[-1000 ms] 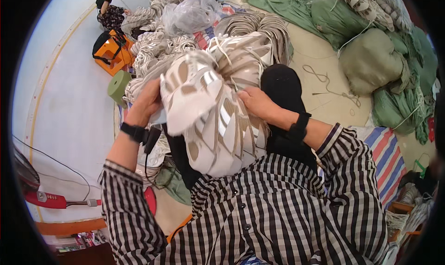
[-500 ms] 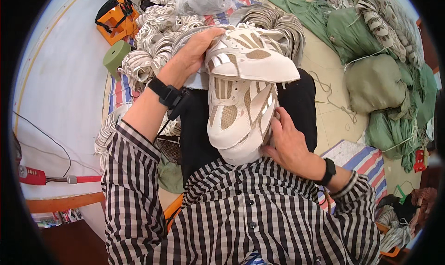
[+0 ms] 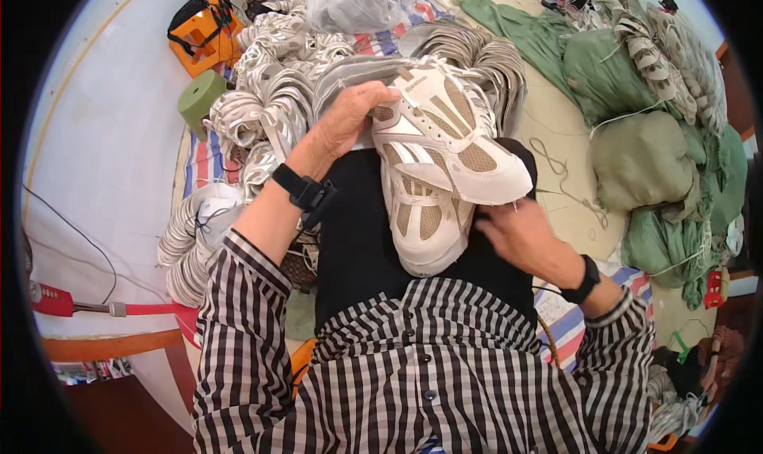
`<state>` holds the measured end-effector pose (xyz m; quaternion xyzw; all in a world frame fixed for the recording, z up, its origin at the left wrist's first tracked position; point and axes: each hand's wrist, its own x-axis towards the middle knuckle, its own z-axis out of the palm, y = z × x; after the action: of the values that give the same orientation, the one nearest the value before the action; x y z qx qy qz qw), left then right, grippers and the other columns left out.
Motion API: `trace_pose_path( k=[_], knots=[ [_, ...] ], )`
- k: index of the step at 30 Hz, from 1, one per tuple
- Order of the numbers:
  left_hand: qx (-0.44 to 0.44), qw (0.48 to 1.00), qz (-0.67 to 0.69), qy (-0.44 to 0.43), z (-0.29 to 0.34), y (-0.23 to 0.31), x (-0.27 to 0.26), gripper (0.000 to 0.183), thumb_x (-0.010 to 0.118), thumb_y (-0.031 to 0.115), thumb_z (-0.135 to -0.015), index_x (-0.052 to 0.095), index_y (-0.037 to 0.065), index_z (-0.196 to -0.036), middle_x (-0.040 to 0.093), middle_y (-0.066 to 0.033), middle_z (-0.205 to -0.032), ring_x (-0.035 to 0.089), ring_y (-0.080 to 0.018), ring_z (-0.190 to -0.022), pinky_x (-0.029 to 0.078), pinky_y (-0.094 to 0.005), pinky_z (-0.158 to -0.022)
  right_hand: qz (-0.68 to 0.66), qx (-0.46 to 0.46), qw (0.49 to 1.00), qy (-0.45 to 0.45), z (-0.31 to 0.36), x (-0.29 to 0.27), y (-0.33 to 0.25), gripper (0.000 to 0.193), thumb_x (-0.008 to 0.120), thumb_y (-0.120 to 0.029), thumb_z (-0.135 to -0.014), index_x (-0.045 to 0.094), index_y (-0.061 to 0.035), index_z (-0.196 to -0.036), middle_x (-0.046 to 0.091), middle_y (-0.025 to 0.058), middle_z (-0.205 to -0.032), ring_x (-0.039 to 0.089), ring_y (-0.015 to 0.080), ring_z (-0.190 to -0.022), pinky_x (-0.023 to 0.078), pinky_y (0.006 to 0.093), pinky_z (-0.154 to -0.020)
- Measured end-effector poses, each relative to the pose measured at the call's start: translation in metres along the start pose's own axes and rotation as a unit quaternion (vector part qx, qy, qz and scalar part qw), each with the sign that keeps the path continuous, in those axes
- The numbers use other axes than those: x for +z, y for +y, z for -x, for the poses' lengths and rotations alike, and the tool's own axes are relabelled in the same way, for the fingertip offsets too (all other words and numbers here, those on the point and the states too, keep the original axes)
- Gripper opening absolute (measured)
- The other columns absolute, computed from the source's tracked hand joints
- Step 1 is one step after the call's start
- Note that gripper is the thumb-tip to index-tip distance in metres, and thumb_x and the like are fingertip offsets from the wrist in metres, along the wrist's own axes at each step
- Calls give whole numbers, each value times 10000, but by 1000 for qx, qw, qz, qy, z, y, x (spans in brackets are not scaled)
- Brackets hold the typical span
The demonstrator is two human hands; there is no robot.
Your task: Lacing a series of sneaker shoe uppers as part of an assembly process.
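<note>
A white and tan shoe upper (image 3: 497,180) lies tilted over my lap, its toe toward the right. My left hand (image 3: 350,124) is closed on its heel end, the thumb on top. Beneath it, more shoe uppers (image 3: 429,243) rest in a stack on my thighs with their toes toward me. Close to the top upper's toe is my right hand (image 3: 528,235), blurred by motion, with its fingertips partly hidden. Whether it touches the stack does not show.
Bundles of nested shoe uppers (image 3: 266,96) lie beyond my knees and to the left. An orange stool (image 3: 203,41) and a green roll-shaped thing (image 3: 201,100) stand at the far left. Green sacks (image 3: 644,152) are heaped at the right, near loose cord (image 3: 556,164) on the floor.
The top upper has turned and come down, its toe now lower over the stack. My left hand has moved nearer to me with it. My right hand has left the stack's side and moved right.
</note>
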<state>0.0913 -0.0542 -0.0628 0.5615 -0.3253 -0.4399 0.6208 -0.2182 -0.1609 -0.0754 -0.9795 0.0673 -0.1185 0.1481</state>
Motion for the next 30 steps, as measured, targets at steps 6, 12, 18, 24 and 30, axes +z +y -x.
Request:
trace_pose_path(
  k=[6, 12, 18, 24, 30],
  knots=[
    [-2, 997, -72, 5, 31, 22, 13, 303, 663, 325, -872, 718, 52, -993, 652, 9, -934, 557, -81, -833, 425, -249, -723, 12, 28, 989, 146, 6, -22, 21, 617, 746, -33, -684, 492, -41, -1247, 566, 165, -1225, 573, 340, -1107, 498, 392, -869],
    [4, 991, -131, -22, 31, 20, 6, 308, 633, 310, -900, 708, 21, -977, 659, -1, -912, 568, -78, -829, 437, -244, -743, -141, -87, 975, 148, -36, -22, 3, 601, 718, -104, -736, 491, -40, -1288, 564, 183, -1252, 594, 379, -1081, 506, 390, -894],
    [156, 930, -325, 73, 14, 12, 18, 360, 587, 347, -900, 600, -12, -925, 614, -99, -800, 554, -212, -760, 458, -344, -748, 88, -200, 959, 181, -36, -36, -29, 311, 619, -84, -711, 557, -2, -1004, 579, 121, -890, 606, 267, -750, 495, 360, -632],
    [52, 981, -185, 29, -4, 25, 9, 370, 580, 361, -912, 586, 34, -1085, 632, -79, -954, 587, -197, -832, 476, -326, -778, 52, -144, 965, 214, -76, -69, -31, 274, 696, -114, -720, 597, -78, -972, 567, 87, -801, 601, 299, -701, 467, 382, -558],
    [236, 937, -204, 155, 26, 0, 7, 388, 580, 276, -907, 566, 0, -1180, 655, -105, -1024, 606, -203, -986, 476, -319, -868, -43, -100, 974, 201, -142, -100, 1, 169, 554, 27, -786, 611, -2, -942, 614, 204, -788, 576, 308, -717, 468, 373, -653]
  ],
)
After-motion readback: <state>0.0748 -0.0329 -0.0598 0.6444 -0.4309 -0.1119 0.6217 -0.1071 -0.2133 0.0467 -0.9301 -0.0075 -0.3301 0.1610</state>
